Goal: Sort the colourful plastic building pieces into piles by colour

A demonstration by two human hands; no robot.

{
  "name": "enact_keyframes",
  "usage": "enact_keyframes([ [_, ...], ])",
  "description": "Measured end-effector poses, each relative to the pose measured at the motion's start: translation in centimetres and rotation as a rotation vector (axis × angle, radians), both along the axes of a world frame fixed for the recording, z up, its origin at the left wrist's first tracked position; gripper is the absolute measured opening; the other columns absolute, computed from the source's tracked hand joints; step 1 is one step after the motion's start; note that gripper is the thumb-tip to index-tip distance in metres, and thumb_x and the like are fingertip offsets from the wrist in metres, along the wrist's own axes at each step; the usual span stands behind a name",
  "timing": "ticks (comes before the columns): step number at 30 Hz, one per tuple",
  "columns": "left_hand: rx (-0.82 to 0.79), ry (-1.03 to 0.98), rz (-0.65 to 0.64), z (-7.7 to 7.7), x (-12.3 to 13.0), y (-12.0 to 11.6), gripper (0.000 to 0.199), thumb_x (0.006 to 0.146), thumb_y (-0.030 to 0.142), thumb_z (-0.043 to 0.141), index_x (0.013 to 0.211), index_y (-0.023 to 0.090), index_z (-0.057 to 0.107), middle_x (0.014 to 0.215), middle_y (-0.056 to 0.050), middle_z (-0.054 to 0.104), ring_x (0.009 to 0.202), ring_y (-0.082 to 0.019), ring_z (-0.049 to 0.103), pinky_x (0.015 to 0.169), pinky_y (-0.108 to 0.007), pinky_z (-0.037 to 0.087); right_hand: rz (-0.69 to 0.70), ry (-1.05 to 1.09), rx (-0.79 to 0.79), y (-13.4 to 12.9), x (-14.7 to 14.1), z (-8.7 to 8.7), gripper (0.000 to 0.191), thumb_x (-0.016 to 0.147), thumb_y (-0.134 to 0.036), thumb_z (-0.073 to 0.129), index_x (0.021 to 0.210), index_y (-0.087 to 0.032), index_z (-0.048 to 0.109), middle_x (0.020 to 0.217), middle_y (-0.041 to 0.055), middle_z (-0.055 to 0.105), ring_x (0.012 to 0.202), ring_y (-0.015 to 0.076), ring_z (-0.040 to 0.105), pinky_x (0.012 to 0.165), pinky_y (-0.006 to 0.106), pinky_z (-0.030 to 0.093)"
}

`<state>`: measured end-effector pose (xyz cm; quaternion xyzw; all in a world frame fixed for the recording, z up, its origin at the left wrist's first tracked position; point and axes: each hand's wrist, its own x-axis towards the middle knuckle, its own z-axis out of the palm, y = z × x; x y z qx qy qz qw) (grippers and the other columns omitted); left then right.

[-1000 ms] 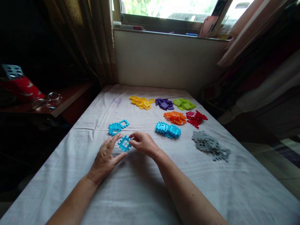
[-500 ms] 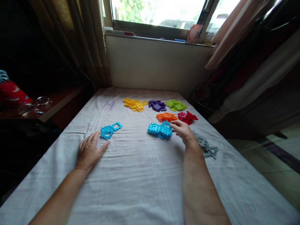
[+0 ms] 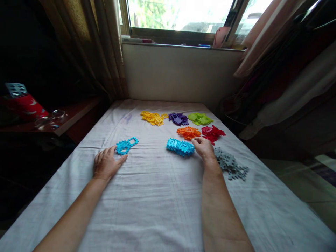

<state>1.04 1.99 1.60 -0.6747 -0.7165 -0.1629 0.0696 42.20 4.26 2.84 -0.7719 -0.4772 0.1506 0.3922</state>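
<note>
On the white sheet, my left hand lies with its fingers apart, fingertips against a small group of light-blue toothed plastic pieces. One of these is a square frame with an open middle. My right hand has thumb and fingers pinched together at the right end of a row of stacked light-blue toothed pieces. Whatever lies between those fingertips is hidden. Just behind the right hand are piles of orange pieces and red pieces. Grey pieces lie beside the right forearm.
Yellow, purple and lime-green pieces form piles farther back on the sheeted bed. A dark side table at left holds glasses and a red container. Curtains and a window stand beyond.
A blue piece that stood tilted in my right fingers no longer sticks up; the blue row looks lower and more even at its right end. My left hand stays by its pieces. The view shifts slightly.
</note>
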Motion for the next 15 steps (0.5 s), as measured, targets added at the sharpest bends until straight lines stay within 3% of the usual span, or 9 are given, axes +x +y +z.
enact_keyframes([
  [4,-0.058,0.006,0.07,1.0,1.0,0.3,0.053,0.082,0.053,0.06,0.121,0.017,0.065,0.12,-0.016,0.069,0.115,-0.034,0.06,0.103,-0.046,0.044,-0.116,0.005,0.084,0.3,0.2,-1.5,0.026,0.073,-0.039,0.06,0.08,-0.022,0.078,0.081,0.0066,0.077,0.077,0.0238,0.067,0.074,0.032,0.049],
  [8,-0.035,-0.024,0.047,0.9,0.6,-0.1,0.05,0.084,0.049,0.06,0.122,0.017,0.066,0.118,-0.015,0.069,0.113,-0.033,0.061,0.101,-0.046,0.045,-0.17,0.083,0.159,0.8,-0.2,-2.9,0.034,0.075,-0.043,0.055,0.083,-0.019,0.078,0.077,0.0081,0.075,0.076,0.0246,0.066,0.073,0.033,0.048],
  [12,0.088,-0.043,-0.112,0.8,1.3,-0.8,0.05,0.085,0.052,0.06,0.123,0.019,0.066,0.119,-0.013,0.069,0.113,-0.031,0.062,0.102,-0.044,0.045,-0.238,0.146,0.257,1.1,-1.0,-3.7,0.041,0.077,-0.049,0.051,0.082,-0.017,0.076,0.072,0.0084,0.073,0.072,0.024,0.063,0.071,0.032,0.047],
  [15,0.142,-0.077,-0.326,1.3,4.3,-0.6,0.047,0.087,0.053,0.061,0.123,0.022,0.066,0.116,-0.01,0.071,0.11,-0.028,0.063,0.102,-0.043,0.046,-0.295,0.152,0.351,1.2,-1.6,-3.8,0.042,0.078,-0.05,0.048,0.079,-0.017,0.074,0.073,0.009,0.073,0.072,0.023,0.062,0.071,0.032,0.047],
])
